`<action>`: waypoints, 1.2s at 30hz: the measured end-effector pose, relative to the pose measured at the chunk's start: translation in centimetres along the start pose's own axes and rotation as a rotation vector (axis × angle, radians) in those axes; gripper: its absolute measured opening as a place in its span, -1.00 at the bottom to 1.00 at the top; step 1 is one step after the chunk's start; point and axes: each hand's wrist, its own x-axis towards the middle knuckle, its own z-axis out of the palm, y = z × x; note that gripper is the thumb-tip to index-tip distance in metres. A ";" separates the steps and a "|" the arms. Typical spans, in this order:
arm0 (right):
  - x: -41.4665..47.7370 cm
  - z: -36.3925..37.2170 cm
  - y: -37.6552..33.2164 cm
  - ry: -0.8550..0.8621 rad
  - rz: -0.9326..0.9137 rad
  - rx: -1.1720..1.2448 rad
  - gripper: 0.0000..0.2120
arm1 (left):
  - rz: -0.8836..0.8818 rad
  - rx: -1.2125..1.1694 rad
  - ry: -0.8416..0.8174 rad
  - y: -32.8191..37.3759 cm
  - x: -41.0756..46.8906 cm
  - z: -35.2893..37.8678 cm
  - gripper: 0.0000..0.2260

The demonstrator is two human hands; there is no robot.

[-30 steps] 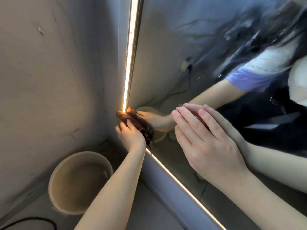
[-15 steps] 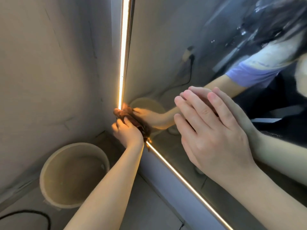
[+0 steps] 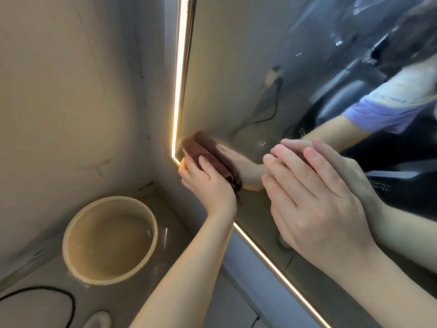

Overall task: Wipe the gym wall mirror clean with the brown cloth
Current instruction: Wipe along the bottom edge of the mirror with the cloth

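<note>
— Where is the cloth on your feed?

— I see the folded brown cloth (image 3: 203,151) against the large wall mirror (image 3: 248,67), in its lower left corner, just beside the bend of the glowing warm-white light strip (image 3: 181,79) that runs along the frame. My left hand (image 3: 205,183) holds it there, fingers (image 3: 203,162) curled over the fabric and pressing it to the glass.

— And the other hand?

— My right hand (image 3: 314,204) rests against the glass to the right of the cloth and apart from it. Its fingers are straight and pressed together, holding nothing.

— What is below?

— A round beige bucket (image 3: 65,242) stands on the grey floor (image 3: 47,278) in the corner by the beige wall (image 3: 71,91). A thin black cable (image 3: 69,301) loops on the floor near it. The mirror reflects both forearms and a purple sleeve (image 3: 378,114), blurred.
</note>
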 end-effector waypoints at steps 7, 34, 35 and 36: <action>-1.2 0.1 0.3 -0.008 -0.022 -0.030 -0.75 | -0.288 0.180 -0.093 -4.4 -1.6 -1.0 -0.58; -4.1 -1.1 0.9 0.029 -0.028 -0.025 -0.73 | -0.211 0.139 -0.039 -6.6 -7.9 -0.2 -0.62; -4.1 -1.0 0.9 0.038 -0.031 -0.031 -0.74 | -0.222 0.141 -0.043 -6.9 -8.0 -0.3 -0.62; -4.2 -0.9 0.9 0.045 -0.031 -0.039 -0.75 | -0.233 0.138 -0.040 -7.1 -8.0 -0.3 -0.62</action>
